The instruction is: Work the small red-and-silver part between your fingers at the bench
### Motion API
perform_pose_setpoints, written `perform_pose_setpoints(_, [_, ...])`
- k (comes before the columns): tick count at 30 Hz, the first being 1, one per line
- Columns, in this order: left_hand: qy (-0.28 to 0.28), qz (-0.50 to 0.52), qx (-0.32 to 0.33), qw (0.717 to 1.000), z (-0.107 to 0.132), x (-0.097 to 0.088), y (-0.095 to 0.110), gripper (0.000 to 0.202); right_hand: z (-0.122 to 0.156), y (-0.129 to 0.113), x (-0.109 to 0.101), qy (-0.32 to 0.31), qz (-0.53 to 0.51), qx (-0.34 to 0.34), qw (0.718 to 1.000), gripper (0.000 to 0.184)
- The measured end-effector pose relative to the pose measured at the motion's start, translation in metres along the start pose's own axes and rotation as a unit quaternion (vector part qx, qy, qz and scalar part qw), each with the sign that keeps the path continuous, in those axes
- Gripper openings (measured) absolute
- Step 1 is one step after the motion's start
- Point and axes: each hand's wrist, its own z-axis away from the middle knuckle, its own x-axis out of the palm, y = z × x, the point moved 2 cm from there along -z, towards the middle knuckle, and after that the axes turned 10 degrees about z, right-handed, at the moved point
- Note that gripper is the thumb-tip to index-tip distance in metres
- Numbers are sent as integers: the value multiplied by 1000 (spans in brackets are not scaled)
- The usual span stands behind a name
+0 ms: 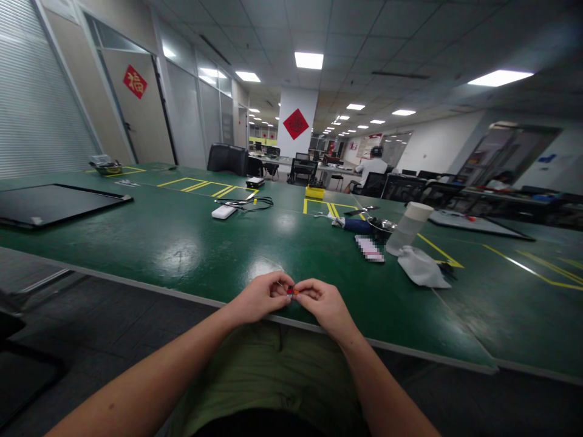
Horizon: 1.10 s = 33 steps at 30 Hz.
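Observation:
Close to the front edge of the green table (218, 243), my two hands meet fingertip to fingertip. My left hand (264, 295) is closed in a pinch on a small red and dark piece (290, 291). My right hand (324, 303) pinches at a small orange piece (296, 292) right beside it. The two pieces touch or nearly touch; I cannot tell whether they are joined. Fingers cover most of both, and they are too small to show their kind.
To the right lie a phone (370, 249), a white cylinder (410, 227), a crumpled white bag (422, 267) and a metal bowl (383, 227). A white power bank-like block (225, 210) with black cable lies ahead. A black panel (59, 203) rests left. A person (371, 170) sits far back.

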Motion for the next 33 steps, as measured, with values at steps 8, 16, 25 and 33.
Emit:
perform_pose_setpoints(8, [-9,16,4,1000,0,0,-2,24,1,-1,0,-1,10,0,1000,21])
perform_pose_setpoints(16, [-8,14,-6,1000,-1,0,-6,26,1,-1,-1,-3,29,-9,1000,20])
perform_pose_setpoints(25, [4,-3,16,1000,-1,-1,-5,25,0,2,-1,-6,36,-16,999,19])
perform_pose_setpoints(33, [-12,-1,20,1000,-1,-1,-5,23,1,1,-1,-8,33,-13,999,18])
